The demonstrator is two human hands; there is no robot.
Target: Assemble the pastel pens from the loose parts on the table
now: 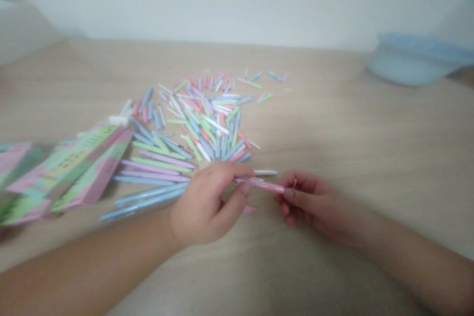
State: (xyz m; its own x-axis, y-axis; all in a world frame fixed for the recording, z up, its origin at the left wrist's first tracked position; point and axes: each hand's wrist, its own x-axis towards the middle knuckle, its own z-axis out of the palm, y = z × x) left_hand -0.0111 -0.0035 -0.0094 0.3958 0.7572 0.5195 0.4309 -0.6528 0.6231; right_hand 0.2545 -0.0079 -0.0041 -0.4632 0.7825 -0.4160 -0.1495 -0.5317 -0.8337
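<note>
A pink pen (267, 185) spans the gap between my two hands, slightly tilted above the table. My left hand (215, 202) pinches its left end between thumb and fingers. At its right end, my right hand (309, 200) closes on it with thumb and fingertips. Just behind the pen lies a white pen part (265, 173), and a pink piece (250, 209) shows below it on the table. Left of my left hand, several purple pens (155, 175) and blue pens (148, 201) lie side by side, partly hidden by that hand.
Beyond my hands spreads a loose heap of pastel pen parts (207, 123) in white, green, blue, pink and purple. Colourful printed boxes (74, 168) lie at the left. A pale blue bag or container (414, 61), blurred, stands at the back right near the wall (237, 0).
</note>
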